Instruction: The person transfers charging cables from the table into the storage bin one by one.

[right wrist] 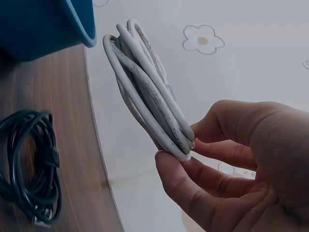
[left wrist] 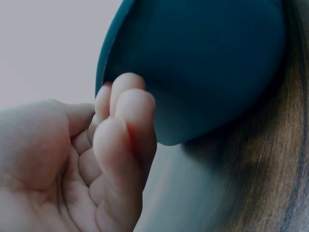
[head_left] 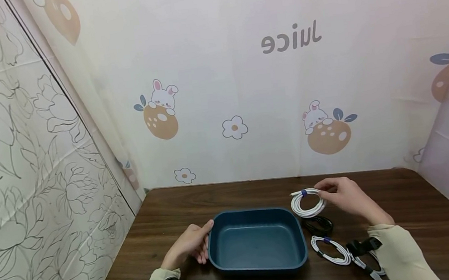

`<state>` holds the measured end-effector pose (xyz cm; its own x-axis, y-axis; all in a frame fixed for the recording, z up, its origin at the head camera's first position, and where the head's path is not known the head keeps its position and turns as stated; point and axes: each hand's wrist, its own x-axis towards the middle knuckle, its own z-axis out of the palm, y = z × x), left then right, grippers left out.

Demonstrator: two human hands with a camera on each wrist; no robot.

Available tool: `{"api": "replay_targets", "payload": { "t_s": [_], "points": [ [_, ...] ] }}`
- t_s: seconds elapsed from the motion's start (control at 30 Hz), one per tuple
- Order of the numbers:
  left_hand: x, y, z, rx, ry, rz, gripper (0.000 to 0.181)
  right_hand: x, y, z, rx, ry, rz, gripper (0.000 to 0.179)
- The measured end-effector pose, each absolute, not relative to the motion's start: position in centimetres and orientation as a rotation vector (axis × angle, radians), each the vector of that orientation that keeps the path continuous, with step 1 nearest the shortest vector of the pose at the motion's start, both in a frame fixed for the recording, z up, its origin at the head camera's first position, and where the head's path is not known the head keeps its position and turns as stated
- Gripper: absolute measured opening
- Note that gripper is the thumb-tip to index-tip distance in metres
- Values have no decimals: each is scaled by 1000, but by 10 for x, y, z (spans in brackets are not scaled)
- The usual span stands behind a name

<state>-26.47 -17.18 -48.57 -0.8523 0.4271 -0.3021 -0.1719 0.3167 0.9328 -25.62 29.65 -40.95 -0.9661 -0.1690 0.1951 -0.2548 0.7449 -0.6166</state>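
A coiled white cable (head_left: 298, 207) with a blue tie hangs from my right hand (head_left: 347, 198), pinched between thumb and fingers at its right edge; the right wrist view shows the white cable (right wrist: 145, 92) raised off the table, with grey smudges along it. My left hand (head_left: 193, 242) grips the left rim of a dark blue rectangular tub (head_left: 255, 241), thumb at the rim and fingers curled against the outer wall. In the left wrist view those fingers (left wrist: 125, 140) lie against the tub's side (left wrist: 203, 63). Nothing lies inside the tub.
A coiled black cable (head_left: 320, 226) lies on the wooden table (head_left: 165, 205) right of the tub. Nearer me is another white cable (head_left: 337, 260), partly under the right forearm. A printed curtain (head_left: 218, 77) stands behind the table.
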Motion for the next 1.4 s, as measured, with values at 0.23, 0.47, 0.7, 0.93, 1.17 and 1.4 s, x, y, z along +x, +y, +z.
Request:
{"api": "replay_targets", "payload": {
  "t_s": [0.23,0.47,0.7,0.93,1.17,1.4],
  "points": [
    [-265,-170,-486,224,2082,1567,69,-259,291,-408,348,-2826,1013,20],
    [-265,-170,-485,229,2086,1567,70,-261,281,-403,359,-2812,1032,17],
    [-266,-171,-485,227,2088,1563,70,-265,269,-400,395,-2799,1053,18],
    [-265,-170,-485,226,2087,1566,69,-270,258,-401,418,-2800,1104,19],
    [-265,-171,-485,233,2092,1561,69,-273,246,-404,436,-2805,1119,19],
    [-264,-173,-485,237,2087,1564,70,-273,236,-404,441,-2810,1130,19]
  ]
}}
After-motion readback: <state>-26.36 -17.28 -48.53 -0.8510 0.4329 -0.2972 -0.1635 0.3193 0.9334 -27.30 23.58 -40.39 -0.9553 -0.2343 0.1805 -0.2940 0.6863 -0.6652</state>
